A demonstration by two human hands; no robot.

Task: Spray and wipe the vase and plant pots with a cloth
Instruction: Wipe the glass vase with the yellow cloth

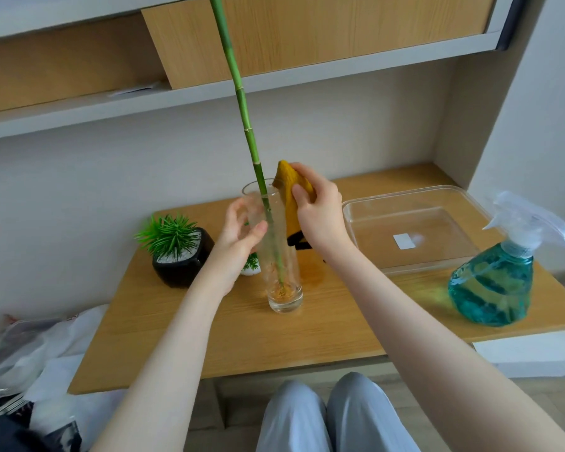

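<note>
A tall clear glass vase (282,282) stands mid-table with a long green bamboo stalk (243,106) rising out of it. My left hand (238,239) curls around the vase's upper left side. My right hand (317,207) grips a yellow cloth (291,194) and holds it against the vase's right rim and upper wall. A black pot (185,265) with a spiky green plant sits left of the vase. A small white pot (252,267) is mostly hidden behind my left wrist. The blue-filled spray bottle (499,278) stands at the right.
A clear plastic tray (415,230) lies at the back right of the wooden table (209,337). Wooden shelves hang above. Plastic bags lie on the floor at the left. A white box (532,353) sits below the table's right edge. My knees are under the front edge.
</note>
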